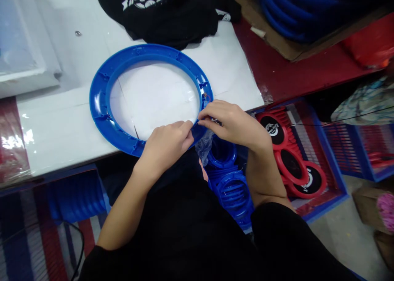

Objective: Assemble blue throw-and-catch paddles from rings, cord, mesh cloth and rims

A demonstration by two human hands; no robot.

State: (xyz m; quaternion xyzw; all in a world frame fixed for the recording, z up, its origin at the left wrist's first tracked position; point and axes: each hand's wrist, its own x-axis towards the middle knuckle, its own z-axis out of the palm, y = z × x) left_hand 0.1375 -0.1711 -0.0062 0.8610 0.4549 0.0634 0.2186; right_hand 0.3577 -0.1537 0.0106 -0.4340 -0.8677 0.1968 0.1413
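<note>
Ring (99, 102), blue, lies at near edge of white tabletop (74, 125) | left hand (168, 143) holds it with bent fingers | right hand (229, 121) has narrow fingers just beside; whether they pinch, I cannot tell

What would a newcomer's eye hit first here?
Likely the large blue ring on the white table covering, with the left hand and right hand close together at its near right side. Next, the black cloth with white lettering beyond it, then the red-rimmed discs in a blue-edged crate at right.
</note>
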